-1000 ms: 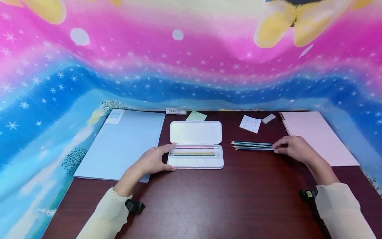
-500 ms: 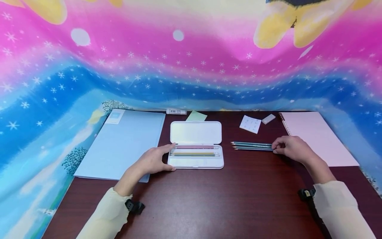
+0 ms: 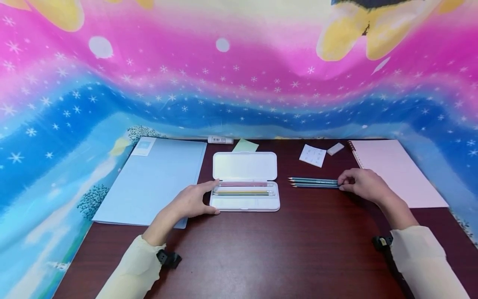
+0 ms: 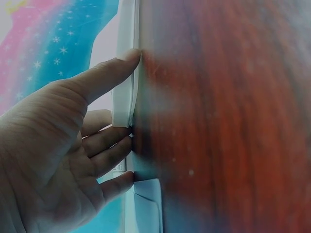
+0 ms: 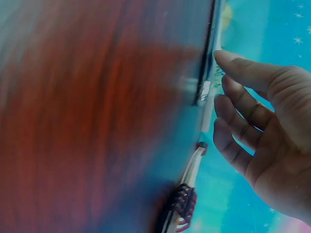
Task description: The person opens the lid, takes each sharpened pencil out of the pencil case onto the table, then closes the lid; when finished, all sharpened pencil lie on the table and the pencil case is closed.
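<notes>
A white pencil case (image 3: 239, 202) lies on the dark wooden table with its lid folded back. Inside are a pinkish pencil (image 3: 244, 184) and, nearer me, yellow and green pencils (image 3: 242, 193). My left hand (image 3: 190, 200) holds the case at its left end, thumb at the front corner and fingers toward the back; in the left wrist view the thumb touches the case's edge (image 4: 125, 92). Several dark green pencils (image 3: 313, 182) lie side by side right of the case, points leftward. Their right ends are between the thumb and fingers of my right hand (image 3: 364, 185).
A light blue folder (image 3: 149, 182) lies left, partly under my left hand. Behind the case are a glue stick (image 3: 220, 140) and a green sticky note (image 3: 245, 145). A small white card (image 3: 313, 155), an eraser (image 3: 335, 149) and a pink spiral notebook (image 3: 403, 170) lie at the right.
My right hand has slid slightly left along the pencils, covering a little more of their ends. The left hand and the pencil case have stayed in place.
</notes>
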`<state>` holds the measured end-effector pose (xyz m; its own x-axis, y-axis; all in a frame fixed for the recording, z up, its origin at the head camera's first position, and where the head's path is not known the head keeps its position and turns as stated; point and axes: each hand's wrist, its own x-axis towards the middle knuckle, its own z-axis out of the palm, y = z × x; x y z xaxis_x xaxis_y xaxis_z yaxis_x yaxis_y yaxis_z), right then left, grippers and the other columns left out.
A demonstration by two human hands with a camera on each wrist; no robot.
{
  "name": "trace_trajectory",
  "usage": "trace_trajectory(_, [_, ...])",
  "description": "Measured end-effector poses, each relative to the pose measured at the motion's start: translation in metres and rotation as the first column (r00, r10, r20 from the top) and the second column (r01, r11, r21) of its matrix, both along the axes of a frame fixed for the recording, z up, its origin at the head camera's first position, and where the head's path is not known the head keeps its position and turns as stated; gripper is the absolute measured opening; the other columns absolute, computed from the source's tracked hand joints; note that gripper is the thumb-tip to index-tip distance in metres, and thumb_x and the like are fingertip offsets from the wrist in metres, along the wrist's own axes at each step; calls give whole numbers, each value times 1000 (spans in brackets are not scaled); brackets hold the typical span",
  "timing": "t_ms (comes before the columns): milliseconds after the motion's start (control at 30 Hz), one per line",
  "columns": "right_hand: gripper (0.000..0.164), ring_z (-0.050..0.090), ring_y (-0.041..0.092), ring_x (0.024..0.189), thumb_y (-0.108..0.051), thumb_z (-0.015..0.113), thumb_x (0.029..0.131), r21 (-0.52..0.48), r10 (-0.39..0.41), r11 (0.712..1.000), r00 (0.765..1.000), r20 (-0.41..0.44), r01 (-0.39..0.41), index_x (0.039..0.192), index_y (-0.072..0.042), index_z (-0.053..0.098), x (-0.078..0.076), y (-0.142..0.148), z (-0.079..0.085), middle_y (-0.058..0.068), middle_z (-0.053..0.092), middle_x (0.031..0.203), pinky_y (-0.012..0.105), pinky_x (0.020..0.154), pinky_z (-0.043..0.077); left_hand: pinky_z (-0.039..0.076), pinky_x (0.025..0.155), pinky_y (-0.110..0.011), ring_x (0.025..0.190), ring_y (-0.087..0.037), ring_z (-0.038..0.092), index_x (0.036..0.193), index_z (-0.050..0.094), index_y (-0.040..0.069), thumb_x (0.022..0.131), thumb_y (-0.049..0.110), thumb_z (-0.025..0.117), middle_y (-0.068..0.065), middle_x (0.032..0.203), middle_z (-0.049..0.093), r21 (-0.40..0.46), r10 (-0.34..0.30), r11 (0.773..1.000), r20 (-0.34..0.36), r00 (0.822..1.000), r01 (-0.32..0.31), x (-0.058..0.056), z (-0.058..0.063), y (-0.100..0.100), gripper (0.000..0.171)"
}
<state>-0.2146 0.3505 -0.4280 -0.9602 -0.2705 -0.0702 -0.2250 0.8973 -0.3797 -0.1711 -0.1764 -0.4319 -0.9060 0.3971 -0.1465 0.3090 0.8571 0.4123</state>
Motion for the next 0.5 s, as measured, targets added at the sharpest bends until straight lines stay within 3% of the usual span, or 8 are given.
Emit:
trace_trajectory(267, [11,58,14,80,-17,77,90,-110,59,991,986,-153,-77,101,-18,78,5,-30,14,-2,71,88,35,74,49,45,110,-51,138,-31,53,157,40,16,79,45,85,-8,156,49,7,1,1000,-3,1000,-1,1,0,0,94])
trace_trajectory(500, [16,59,14,83,-19,78,90,-186,148,967,978,-148,-174,106,-20,79,1,-87,16,-5,76,95,34,76,50,46,109,-50,137,-30,53,157,40,17,79,45,85,-8,156,49,9,0,1000,-6,1000,0,0,0,1,95])
